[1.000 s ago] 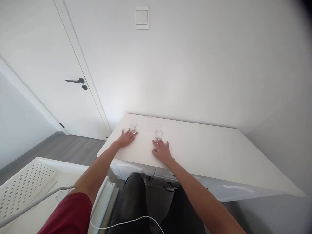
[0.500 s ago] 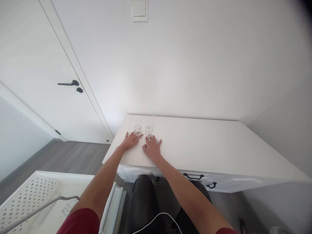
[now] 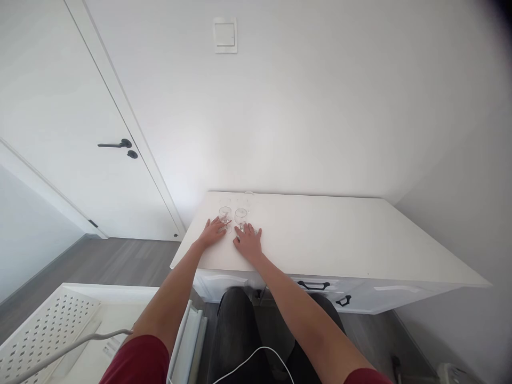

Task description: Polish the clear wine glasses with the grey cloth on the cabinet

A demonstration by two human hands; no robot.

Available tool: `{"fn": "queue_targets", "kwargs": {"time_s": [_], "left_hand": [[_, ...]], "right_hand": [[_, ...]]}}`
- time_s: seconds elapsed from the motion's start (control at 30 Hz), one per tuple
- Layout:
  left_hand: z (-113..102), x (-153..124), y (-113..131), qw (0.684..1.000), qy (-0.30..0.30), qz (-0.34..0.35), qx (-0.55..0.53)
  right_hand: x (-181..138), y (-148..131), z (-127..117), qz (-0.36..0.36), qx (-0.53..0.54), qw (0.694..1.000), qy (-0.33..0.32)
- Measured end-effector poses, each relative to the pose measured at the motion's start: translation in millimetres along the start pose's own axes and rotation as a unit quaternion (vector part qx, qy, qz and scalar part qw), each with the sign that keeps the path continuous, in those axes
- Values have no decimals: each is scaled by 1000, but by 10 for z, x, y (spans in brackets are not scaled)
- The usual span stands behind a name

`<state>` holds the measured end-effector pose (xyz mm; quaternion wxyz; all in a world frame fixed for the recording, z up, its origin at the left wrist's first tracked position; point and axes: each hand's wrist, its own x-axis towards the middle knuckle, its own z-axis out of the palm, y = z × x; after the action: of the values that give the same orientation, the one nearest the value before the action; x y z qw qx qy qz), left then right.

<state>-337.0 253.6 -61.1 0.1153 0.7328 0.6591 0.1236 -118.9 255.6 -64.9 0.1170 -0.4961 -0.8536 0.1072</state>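
Two clear stemmed glasses stand upright side by side at the left end of a white cabinet top (image 3: 320,234). My left hand (image 3: 212,233) lies low beside the left glass (image 3: 225,213), fingers spread, some of them seen at its bowl and stem. Just in front of the right glass (image 3: 240,214) is my right hand (image 3: 248,244), palm down with fingers apart. Its fingertips reach the foot of that glass, which they partly hide; firm contact cannot be made out. Faint outlines of more clear glassware (image 3: 243,202) show behind, near the wall.
A white wall with a light switch (image 3: 225,35) rises behind the cabinet. To the left is a white door with a black handle (image 3: 116,144). White furniture with a perforated panel (image 3: 52,320) stands at lower left. A white cable (image 3: 256,352) crosses my lap.
The right glass has shifted slightly left, a little closer to the left one, with my right hand beside it. My left hand has barely moved. The camera view has tilted up a little.
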Motion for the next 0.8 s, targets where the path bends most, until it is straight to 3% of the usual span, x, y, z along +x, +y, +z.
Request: {"fn": "queue_targets", "kwargs": {"time_s": [0.3, 0.6, 0.7, 0.8], "left_hand": [[123, -126, 0, 997, 50, -58, -5], [206, -427, 174, 990, 89, -109, -10], [249, -621, 321, 983, 126, -135, -17], [306, -842, 639, 965, 204, -161, -41]], "right_hand": [[-78, 43, -87, -6, 3, 1000, -14], [-279, 171, -68, -28, 58, 998, 9], [-350, 304, -60, -37, 90, 995, 8], [-369, 403, -64, -36, 131, 991, 17]]}}
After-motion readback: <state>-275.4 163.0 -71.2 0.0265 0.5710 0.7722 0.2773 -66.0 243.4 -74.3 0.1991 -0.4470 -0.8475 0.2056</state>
